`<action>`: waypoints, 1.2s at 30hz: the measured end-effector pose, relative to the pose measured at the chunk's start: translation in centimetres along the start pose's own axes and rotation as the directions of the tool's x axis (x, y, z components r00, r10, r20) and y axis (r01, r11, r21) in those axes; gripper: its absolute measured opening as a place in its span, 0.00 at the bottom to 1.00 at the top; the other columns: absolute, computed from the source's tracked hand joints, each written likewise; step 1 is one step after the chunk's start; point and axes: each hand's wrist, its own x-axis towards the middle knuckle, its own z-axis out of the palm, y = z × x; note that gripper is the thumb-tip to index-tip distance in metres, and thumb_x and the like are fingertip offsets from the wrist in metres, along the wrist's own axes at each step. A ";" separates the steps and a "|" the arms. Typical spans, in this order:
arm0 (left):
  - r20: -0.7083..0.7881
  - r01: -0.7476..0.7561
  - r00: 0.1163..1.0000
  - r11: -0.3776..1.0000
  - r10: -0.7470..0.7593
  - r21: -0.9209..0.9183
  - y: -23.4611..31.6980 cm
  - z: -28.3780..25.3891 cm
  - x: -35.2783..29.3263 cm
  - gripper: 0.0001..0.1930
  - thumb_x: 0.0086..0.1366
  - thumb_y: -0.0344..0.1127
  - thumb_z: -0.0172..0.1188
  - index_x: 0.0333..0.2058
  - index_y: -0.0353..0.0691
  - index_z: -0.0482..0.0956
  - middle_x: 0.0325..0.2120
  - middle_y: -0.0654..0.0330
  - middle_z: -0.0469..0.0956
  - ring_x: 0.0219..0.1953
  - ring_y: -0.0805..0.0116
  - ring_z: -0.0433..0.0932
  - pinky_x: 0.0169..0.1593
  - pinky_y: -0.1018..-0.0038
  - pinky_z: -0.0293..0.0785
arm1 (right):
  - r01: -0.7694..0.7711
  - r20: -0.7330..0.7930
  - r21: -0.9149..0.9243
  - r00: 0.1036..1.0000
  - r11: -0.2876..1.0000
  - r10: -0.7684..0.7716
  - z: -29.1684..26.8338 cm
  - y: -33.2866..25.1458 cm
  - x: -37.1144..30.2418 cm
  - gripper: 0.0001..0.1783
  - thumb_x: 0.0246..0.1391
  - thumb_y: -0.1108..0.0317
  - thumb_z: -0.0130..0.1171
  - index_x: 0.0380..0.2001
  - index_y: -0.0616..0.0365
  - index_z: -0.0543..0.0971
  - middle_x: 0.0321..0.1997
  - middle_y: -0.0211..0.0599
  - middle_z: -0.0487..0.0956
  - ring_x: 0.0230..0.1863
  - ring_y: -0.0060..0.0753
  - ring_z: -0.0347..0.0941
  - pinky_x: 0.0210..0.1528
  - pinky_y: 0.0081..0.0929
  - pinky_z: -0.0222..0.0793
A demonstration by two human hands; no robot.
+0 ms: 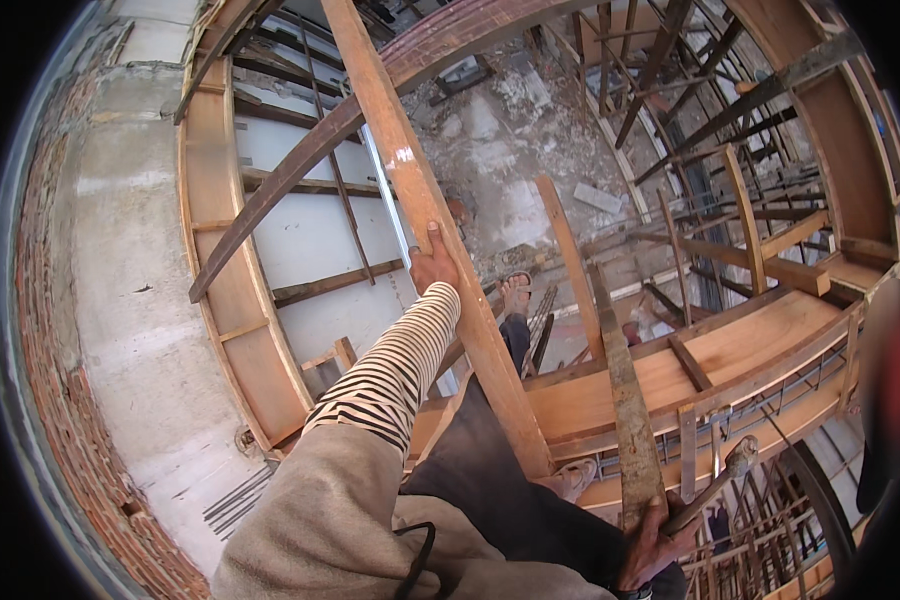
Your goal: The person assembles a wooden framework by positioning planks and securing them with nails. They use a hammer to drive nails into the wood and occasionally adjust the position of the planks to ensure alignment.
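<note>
My left hand (435, 264), in a striped sleeve, is wrapped around a long brown wooden plank (480, 330) that slants from the top of the view down to my feet. Its thumb lies on the plank's face; the other fingers are mostly hidden behind the edge. At lower right, my right hand (658, 545) is closed on the handle of what looks like a hammer (710, 490), its head pointing up and away. A rough, bark-marked wooden board (625, 400) rises beside that hand, and its lower end meets the fingers. Whether they grip the board too, I cannot tell.
My sandalled feet (575, 478) stand among wooden formwork (610, 395) with steel bars along it. A dark beam (290, 170) crosses at upper left. Rubble-strewn ground (500, 140) lies far below. Timber props (750, 220) crowd the right; a brick wall (80, 430) borders the left.
</note>
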 end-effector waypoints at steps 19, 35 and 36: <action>0.076 -0.059 0.994 0.985 0.072 -0.163 -2.5 -0.1 0.4 0.53 0.58 0.77 0.47 0.59 0.23 0.65 0.56 0.34 0.70 0.60 0.39 0.69 0.64 0.55 0.62 | 0.750 0.453 -0.564 0.631 0.345 -0.630 -2.7 0.2 1.4 0.14 0.61 0.63 0.58 0.39 0.62 0.69 0.22 0.48 0.72 0.23 0.58 0.69 0.29 0.48 0.60; 0.728 -0.652 0.673 0.570 0.130 0.500 -26.5 -11.7 -0.2 0.52 0.60 0.72 0.52 0.56 0.17 0.59 0.48 0.27 0.73 0.53 0.41 0.77 0.57 0.59 0.73 | 0.710 0.289 -0.576 0.641 0.406 -0.710 -2.9 4.0 3.3 0.32 0.67 0.55 0.53 0.60 0.75 0.66 0.30 0.58 0.76 0.29 0.51 0.71 0.34 0.41 0.64; 0.759 -0.654 0.651 0.507 0.000 0.561 -28.5 -14.5 -1.5 0.48 0.60 0.67 0.57 0.55 0.18 0.60 0.45 0.29 0.76 0.50 0.43 0.79 0.55 0.61 0.75 | 0.681 0.271 -0.619 0.654 0.392 -0.707 -2.9 4.1 3.3 0.33 0.67 0.53 0.52 0.60 0.76 0.66 0.36 0.59 0.78 0.35 0.49 0.76 0.37 0.41 0.67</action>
